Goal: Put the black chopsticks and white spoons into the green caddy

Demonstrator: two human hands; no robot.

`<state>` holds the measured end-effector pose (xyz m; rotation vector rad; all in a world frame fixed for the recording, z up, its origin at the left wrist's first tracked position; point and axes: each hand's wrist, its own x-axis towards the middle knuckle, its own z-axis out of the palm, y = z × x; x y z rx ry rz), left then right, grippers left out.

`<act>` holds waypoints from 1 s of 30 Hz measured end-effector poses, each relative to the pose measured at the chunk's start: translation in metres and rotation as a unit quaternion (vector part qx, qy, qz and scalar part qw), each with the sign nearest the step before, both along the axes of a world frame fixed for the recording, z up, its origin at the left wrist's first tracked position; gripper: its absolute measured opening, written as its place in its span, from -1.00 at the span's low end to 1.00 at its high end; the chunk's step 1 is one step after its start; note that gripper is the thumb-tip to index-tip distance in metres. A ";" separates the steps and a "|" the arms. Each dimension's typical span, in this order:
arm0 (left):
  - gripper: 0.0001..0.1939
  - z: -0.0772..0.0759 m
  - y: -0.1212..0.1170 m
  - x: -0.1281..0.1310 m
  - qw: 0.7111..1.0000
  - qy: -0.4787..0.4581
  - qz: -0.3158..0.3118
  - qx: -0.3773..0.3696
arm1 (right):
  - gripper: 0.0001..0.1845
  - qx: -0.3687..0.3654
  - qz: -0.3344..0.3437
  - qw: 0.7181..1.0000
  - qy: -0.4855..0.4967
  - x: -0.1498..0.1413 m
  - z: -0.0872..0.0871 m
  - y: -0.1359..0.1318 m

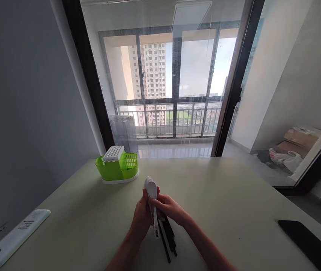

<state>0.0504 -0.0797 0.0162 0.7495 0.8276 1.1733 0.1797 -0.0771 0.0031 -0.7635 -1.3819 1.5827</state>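
Head view: a green basket (115, 171) is the landmark, upright on the pale table (216, 195), a white slatted piece (113, 153) at its top. Left of it and nearer the person, a long white device (22, 229) lies slantwise by the wall. Right of the basket and nearer, the left hand (141, 220) is closed around white spoons (152, 190), at least two, bowls up and overlapping, handles pointing back toward the person. Just beyond, black sticks (170, 235) run from beneath the hands toward the person; cannot tell whether they are gripped or rest on the tabletop. Right hand (171, 207) meets the left at the spoons, thumb and fingers closed on the front one near its neck. Far right of the basket and nearer, a flat black object (304, 241) lies at the table edge.

Step in hand, as I judge it: both hands working the spoons, well clear of the basket. Next move calls for a steady left grip, since the smooth bowls could slide apart if the right fingers ease off.
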 end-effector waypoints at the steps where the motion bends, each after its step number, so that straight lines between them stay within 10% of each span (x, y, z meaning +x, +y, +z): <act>1: -0.36 -0.001 0.001 0.000 1.000 -0.013 -0.008 0.010 | -0.42 0.005 -0.014 1.000 0.002 -0.003 0.000 0.000; 15: -0.24 0.005 0.015 0.008 0.998 -0.002 -0.058 0.035 | -0.43 0.054 -0.114 0.991 -0.038 -0.005 -0.010 0.013; 30: -0.12 0.013 -0.015 0.064 0.981 0.052 -0.150 0.109 | -0.33 0.044 -0.086 0.976 -0.196 0.064 0.008 -0.024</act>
